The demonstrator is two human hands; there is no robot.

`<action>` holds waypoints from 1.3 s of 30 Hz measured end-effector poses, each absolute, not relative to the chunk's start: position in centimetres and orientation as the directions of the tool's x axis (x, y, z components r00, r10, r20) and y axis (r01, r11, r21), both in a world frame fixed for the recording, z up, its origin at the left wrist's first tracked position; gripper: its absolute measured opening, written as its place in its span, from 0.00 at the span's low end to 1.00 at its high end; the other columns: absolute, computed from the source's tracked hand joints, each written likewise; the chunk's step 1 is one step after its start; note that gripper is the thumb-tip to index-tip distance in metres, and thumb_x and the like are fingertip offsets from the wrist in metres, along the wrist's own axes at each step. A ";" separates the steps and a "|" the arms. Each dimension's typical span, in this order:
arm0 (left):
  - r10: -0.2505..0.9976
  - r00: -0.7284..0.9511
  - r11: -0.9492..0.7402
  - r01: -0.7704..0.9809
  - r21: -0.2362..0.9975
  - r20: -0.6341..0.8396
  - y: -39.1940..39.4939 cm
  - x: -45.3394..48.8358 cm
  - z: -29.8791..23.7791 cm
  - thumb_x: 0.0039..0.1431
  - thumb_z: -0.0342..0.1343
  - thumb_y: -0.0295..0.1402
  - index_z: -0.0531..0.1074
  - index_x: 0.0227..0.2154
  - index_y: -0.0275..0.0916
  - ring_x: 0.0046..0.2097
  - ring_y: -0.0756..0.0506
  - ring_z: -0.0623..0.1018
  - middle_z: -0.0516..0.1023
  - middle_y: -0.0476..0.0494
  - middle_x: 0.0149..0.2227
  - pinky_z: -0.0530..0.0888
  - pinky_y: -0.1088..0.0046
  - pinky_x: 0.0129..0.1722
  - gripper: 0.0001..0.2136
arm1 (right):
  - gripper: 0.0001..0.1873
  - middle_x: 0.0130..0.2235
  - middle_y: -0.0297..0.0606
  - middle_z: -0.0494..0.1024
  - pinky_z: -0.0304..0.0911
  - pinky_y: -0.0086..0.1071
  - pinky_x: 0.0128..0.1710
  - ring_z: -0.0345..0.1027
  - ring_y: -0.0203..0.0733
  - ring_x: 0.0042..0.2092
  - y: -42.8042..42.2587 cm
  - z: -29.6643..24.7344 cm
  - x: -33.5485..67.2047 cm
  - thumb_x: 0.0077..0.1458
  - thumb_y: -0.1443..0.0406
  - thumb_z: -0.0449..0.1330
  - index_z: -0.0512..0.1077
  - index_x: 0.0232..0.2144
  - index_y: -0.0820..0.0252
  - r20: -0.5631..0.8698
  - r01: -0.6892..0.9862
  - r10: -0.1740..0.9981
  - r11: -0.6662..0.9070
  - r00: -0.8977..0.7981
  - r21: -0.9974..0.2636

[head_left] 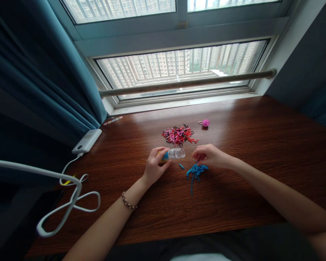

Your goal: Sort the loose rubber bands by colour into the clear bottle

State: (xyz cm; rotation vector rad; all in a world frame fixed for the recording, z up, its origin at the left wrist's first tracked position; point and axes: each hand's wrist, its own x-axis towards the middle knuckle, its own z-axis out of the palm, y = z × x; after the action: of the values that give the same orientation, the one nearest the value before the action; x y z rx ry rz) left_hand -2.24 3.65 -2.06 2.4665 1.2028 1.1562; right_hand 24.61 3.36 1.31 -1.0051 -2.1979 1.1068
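Left hand [154,165] grips a small bottle [174,153] tipped sideways; right hand [206,155] pinches, apparently, a blue band from the pile [195,171]. Bands could spill from the open mouth onto the table [247,152].

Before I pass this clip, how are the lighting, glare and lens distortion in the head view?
Head view: daylight from the window backlights the scene; the glass is bright, the curtain falls into deep shadow. The wooden table carries a soft sheen near the sill. Wide-angle bending curves the window frame and table edges. The left hand, right hand and small bottle are sharp enough.
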 end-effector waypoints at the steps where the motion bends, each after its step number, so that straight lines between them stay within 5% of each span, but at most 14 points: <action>1: 0.728 0.380 -0.663 0.602 0.445 0.571 3.6 -2.2 -2.1 0.51 0.56 0.30 0.65 0.46 0.42 0.48 0.44 0.68 0.67 0.42 0.45 0.68 0.63 0.48 0.18 | 0.10 0.29 0.35 0.69 0.63 0.25 0.27 0.66 0.33 0.29 3.3 1.1 24.5 0.43 0.67 0.62 0.70 0.31 0.64 0.093 0.390 0.780 0.408 -0.618 -0.825; 7: 0.735 0.380 -0.656 0.609 0.447 0.561 3.6 -2.2 -2.1 0.51 0.55 0.31 0.65 0.46 0.42 0.48 0.44 0.68 0.66 0.42 0.46 0.67 0.62 0.49 0.18 | 0.16 0.31 0.36 0.68 0.59 0.25 0.28 0.63 0.34 0.30 2.8 1.3 24.1 0.43 0.58 0.63 0.71 0.33 0.62 0.082 0.535 0.764 0.520 -0.640 -0.666; 14: 0.740 0.378 -0.652 0.608 0.453 0.557 3.5 -2.2 -2.0 0.51 0.55 0.31 0.64 0.47 0.43 0.48 0.44 0.68 0.66 0.42 0.46 0.67 0.62 0.49 0.18 | 0.30 0.36 0.38 0.68 0.58 0.29 0.30 0.66 0.42 0.33 1.6 2.2 24.2 0.36 0.50 0.65 0.69 0.43 0.53 -0.166 0.810 0.825 0.457 -0.540 -0.366; 21: 0.736 0.367 -0.648 0.624 0.436 0.569 3.6 -2.2 -2.0 0.51 0.55 0.31 0.65 0.46 0.43 0.48 0.43 0.68 0.66 0.43 0.45 0.67 0.62 0.49 0.18 | 0.10 0.33 0.37 0.69 0.57 0.27 0.31 0.65 0.36 0.30 1.0 0.6 22.4 0.46 0.63 0.61 0.73 0.34 0.56 -0.008 0.698 0.778 0.560 -0.629 -0.447; 28: 0.743 0.362 -0.634 0.651 0.417 0.563 3.6 -2.1 -2.2 0.51 0.55 0.31 0.65 0.47 0.44 0.47 0.44 0.67 0.66 0.43 0.45 0.68 0.62 0.49 0.18 | 0.05 0.27 0.37 0.71 0.57 0.26 0.29 0.63 0.35 0.29 1.0 -0.4 21.7 0.42 0.71 0.58 0.73 0.24 0.62 0.115 0.676 0.822 0.530 -0.558 -0.512; 35: 0.755 0.384 -0.623 0.673 0.399 0.532 3.7 -2.1 -2.4 0.51 0.55 0.31 0.66 0.47 0.43 0.47 0.44 0.67 0.65 0.42 0.45 0.67 0.62 0.49 0.18 | 0.07 0.23 0.33 0.73 0.59 0.25 0.25 0.65 0.34 0.25 2.6 -0.9 22.4 0.41 0.66 0.59 0.73 0.25 0.64 0.023 0.429 0.954 0.155 -0.299 -0.890; 39: 0.723 0.422 -0.656 0.667 0.352 0.548 3.5 -1.9 -2.4 0.52 0.55 0.30 0.65 0.47 0.44 0.47 0.43 0.66 0.66 0.42 0.44 0.67 0.61 0.48 0.18 | 0.10 0.25 0.35 0.75 0.63 0.28 0.28 0.67 0.36 0.27 2.7 -0.5 22.1 0.41 0.64 0.60 0.73 0.26 0.66 0.000 0.218 0.974 0.051 -0.227 -0.975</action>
State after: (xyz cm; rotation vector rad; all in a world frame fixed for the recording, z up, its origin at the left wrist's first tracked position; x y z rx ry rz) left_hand -1.94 3.49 -2.44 2.5802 1.2639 1.0565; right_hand 22.07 2.69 -0.51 -1.2374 -1.5591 1.2422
